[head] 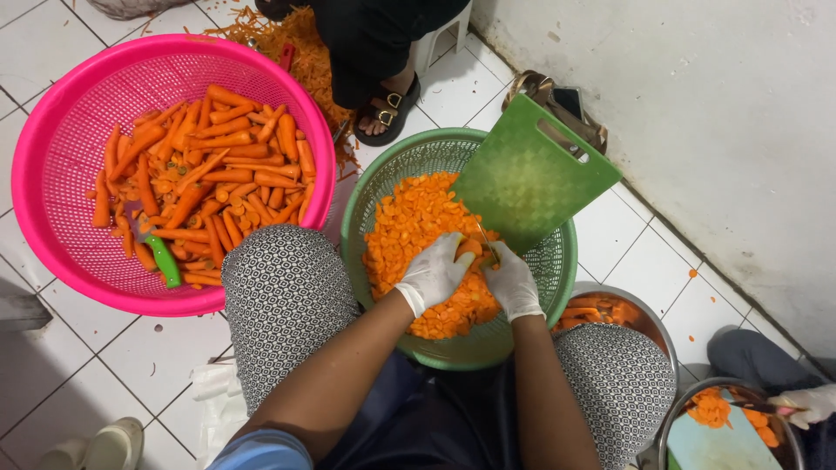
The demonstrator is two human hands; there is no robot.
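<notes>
Your left hand (433, 274), gloved: fingers clamped on a carrot piece (470, 247). Your right hand (512, 280), gloved: fingers together, what they grip hidden. Below both: green basket (376, 187) of sliced carrot (416, 222). Just beyond fingers: green cutting board (531, 174). Far left: pink basket (61, 139), whole carrots (218, 174), green-handled peeler (161, 258)
</notes>
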